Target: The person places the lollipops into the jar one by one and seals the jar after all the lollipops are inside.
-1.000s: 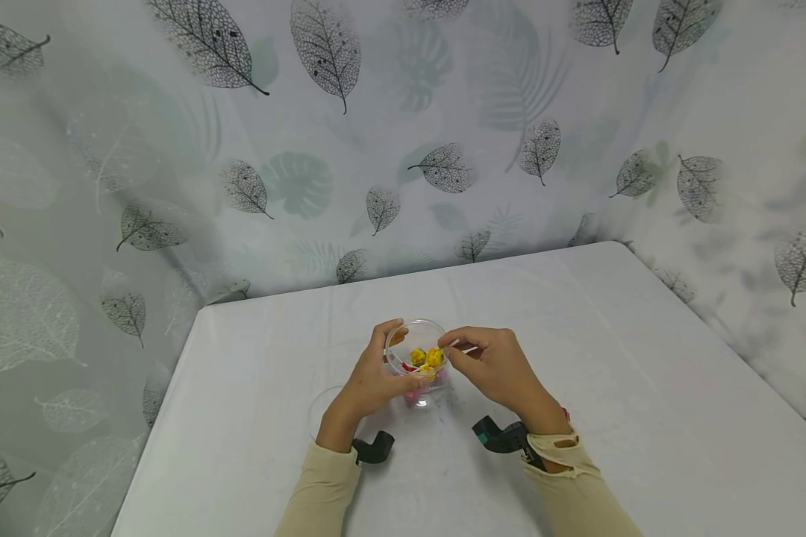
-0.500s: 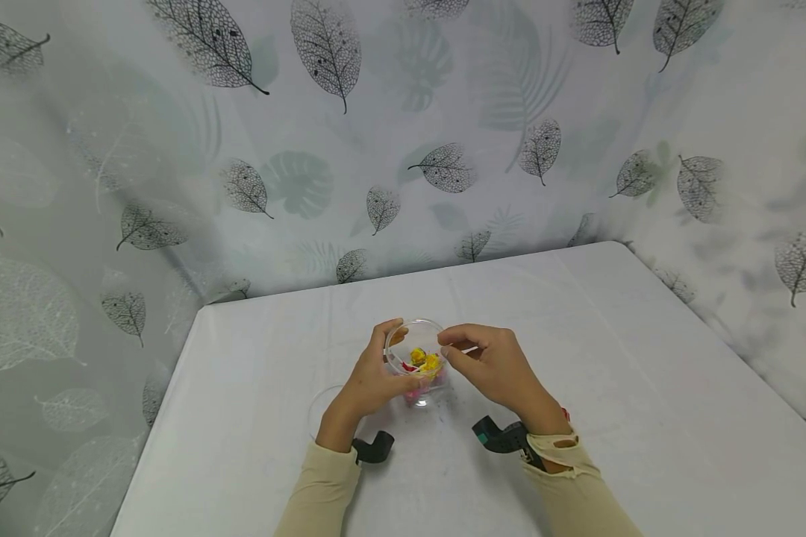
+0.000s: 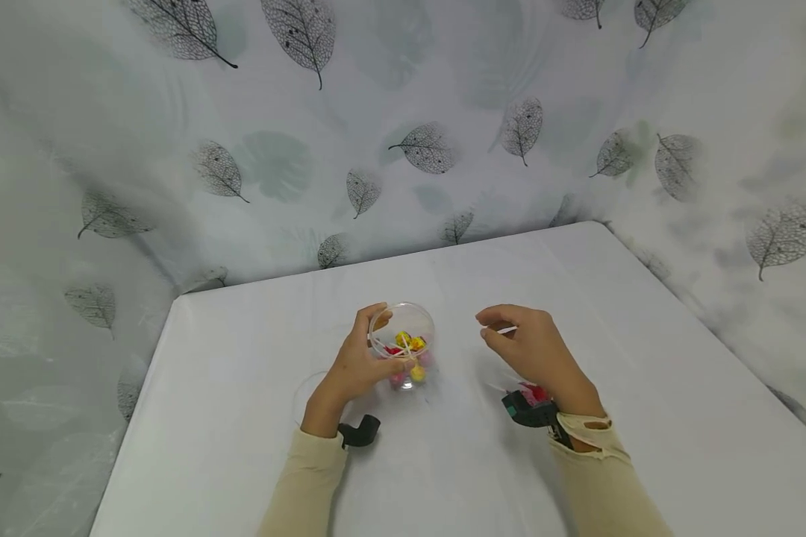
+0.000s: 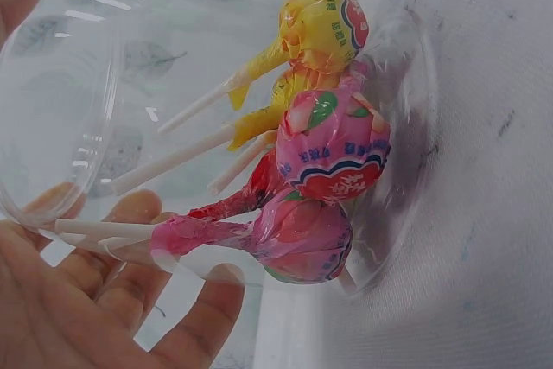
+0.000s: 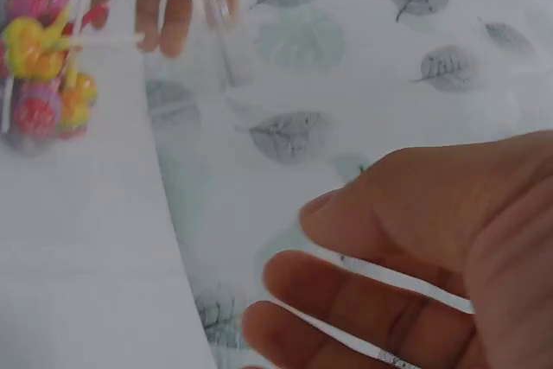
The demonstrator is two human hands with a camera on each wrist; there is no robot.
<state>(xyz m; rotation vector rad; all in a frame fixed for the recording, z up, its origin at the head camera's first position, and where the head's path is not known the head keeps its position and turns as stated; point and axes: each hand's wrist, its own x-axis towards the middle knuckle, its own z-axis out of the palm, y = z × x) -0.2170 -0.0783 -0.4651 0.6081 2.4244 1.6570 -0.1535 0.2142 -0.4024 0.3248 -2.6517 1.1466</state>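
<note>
A clear plastic jar [image 3: 433,328] stands on the table, tilted or upright I cannot tell, with my left hand [image 3: 354,373] gripping its side. Inside it lie several wrapped lollipops: yellow ones [image 4: 321,32], pink ones [image 4: 333,144] and a red wrapper [image 4: 251,192], their white sticks pointing toward the mouth. To the right of the jar, apart from it, my right hand [image 3: 536,347] hovers with fingers loosely bent and nothing between thumb and fingertips. Beneath that wrist are red and pink wrapped lollipops [image 3: 536,391], partly hidden by the wrist camera.
A clear round lid [image 3: 297,395] lies on the white table [image 3: 443,462], left of the jar and partly behind my left wrist. Leaf-printed curtains [image 3: 403,179] hang along the table's back and sides.
My right hand has let go of a yellow lollipop, which now lies in the jar, and has moved right. The head view has shifted; red and pink lollipops now show by the right wrist.
</note>
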